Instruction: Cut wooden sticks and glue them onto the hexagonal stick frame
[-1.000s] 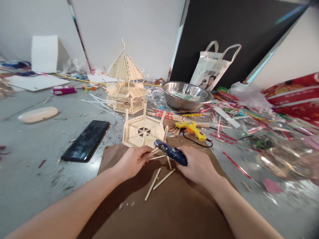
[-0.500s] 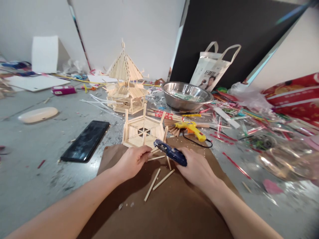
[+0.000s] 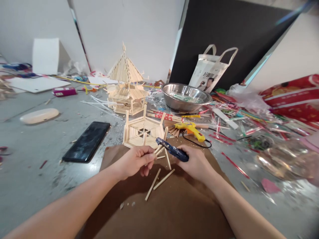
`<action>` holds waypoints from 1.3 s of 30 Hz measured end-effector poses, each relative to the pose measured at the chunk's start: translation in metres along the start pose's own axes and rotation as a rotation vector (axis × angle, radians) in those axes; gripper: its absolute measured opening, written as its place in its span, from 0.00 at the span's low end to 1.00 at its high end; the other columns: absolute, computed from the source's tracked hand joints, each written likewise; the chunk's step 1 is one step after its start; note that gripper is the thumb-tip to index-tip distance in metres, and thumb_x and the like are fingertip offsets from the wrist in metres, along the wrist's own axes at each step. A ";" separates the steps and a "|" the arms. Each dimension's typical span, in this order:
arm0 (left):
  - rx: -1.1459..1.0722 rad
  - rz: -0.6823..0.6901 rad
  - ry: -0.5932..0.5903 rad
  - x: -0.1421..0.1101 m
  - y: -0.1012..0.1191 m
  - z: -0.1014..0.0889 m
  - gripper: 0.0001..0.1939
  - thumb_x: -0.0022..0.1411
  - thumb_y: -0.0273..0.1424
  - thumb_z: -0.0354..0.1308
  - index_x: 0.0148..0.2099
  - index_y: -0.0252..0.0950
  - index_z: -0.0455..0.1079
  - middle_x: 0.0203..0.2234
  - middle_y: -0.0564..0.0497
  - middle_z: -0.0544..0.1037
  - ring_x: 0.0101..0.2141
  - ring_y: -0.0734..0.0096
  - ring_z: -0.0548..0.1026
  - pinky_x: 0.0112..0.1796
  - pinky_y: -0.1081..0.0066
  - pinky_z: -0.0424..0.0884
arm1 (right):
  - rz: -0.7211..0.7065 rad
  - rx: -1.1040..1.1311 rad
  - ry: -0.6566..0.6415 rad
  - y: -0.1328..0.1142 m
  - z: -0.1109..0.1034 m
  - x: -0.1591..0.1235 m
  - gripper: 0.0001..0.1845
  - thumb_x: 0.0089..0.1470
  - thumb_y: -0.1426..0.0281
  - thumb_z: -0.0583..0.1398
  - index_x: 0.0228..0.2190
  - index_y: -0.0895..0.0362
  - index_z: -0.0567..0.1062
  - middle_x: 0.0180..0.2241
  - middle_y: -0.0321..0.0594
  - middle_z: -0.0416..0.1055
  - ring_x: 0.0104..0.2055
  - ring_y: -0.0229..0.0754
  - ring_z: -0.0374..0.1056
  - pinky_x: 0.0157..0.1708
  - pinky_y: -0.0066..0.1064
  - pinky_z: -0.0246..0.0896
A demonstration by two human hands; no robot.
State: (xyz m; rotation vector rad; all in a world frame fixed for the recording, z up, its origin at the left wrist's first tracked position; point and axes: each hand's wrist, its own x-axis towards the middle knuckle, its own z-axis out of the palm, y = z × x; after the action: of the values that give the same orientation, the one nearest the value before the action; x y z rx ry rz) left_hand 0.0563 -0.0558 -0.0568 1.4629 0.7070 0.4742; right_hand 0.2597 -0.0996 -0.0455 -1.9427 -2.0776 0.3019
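Note:
My left hand (image 3: 137, 161) is closed, thumb and fingers pinching thin wooden sticks (image 3: 159, 150) whose ends point toward the tool. My right hand (image 3: 195, 162) wraps round a dark blue pliers-like tool (image 3: 173, 150), its head close to those sticks; the jaws are too small to make out. Just beyond my hands stands a hexagonal stick frame (image 3: 132, 132) with upright posts. Two loose sticks (image 3: 152, 186) lie on the brown sheet (image 3: 159, 219) in front of me, and others rest between my hands.
A stick pagoda model (image 3: 127, 96) stands behind the frame. Right of it are a metal bowl (image 3: 185, 105) and a yellow glue gun (image 3: 190, 129) with a black cable. A phone (image 3: 87, 142) and a white oval case (image 3: 40, 116) lie left. Wrappers and scraps (image 3: 240, 167) litter the right side.
My left hand has risen slightly and moved right, its lower fingers loosening from the curl. The blue tool has shifted a little right, and the held sticks now angle up toward it.

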 end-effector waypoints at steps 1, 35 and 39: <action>-0.028 -0.002 -0.016 0.000 0.000 -0.001 0.11 0.55 0.37 0.45 0.26 0.34 0.56 0.16 0.58 0.62 0.14 0.82 0.63 0.16 0.79 0.60 | -0.019 0.020 0.000 0.000 0.000 0.001 0.11 0.40 0.67 0.54 0.31 0.53 0.67 0.28 0.34 0.70 0.30 0.39 0.64 0.27 0.26 0.51; 0.549 0.309 -0.241 -0.009 0.017 0.022 0.10 0.56 0.27 0.44 0.26 0.34 0.65 0.43 0.50 0.68 0.38 0.75 0.68 0.35 0.77 0.62 | 0.156 1.729 0.097 -0.005 -0.002 0.002 0.17 0.48 0.54 0.47 0.31 0.52 0.64 0.25 0.32 0.60 0.25 0.33 0.61 0.36 0.38 0.61; 0.534 0.302 -0.232 -0.009 0.018 0.020 0.11 0.57 0.28 0.44 0.26 0.34 0.65 0.42 0.50 0.69 0.35 0.75 0.69 0.34 0.77 0.63 | 0.169 1.706 0.153 -0.003 -0.002 0.004 0.18 0.48 0.53 0.46 0.31 0.52 0.65 0.25 0.32 0.60 0.26 0.34 0.61 0.35 0.37 0.62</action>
State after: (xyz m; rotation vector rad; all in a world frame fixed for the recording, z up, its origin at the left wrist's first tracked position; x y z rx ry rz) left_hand 0.0660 -0.0747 -0.0387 2.1073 0.4412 0.3471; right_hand 0.2572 -0.0963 -0.0421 -0.8991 -0.7551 1.3105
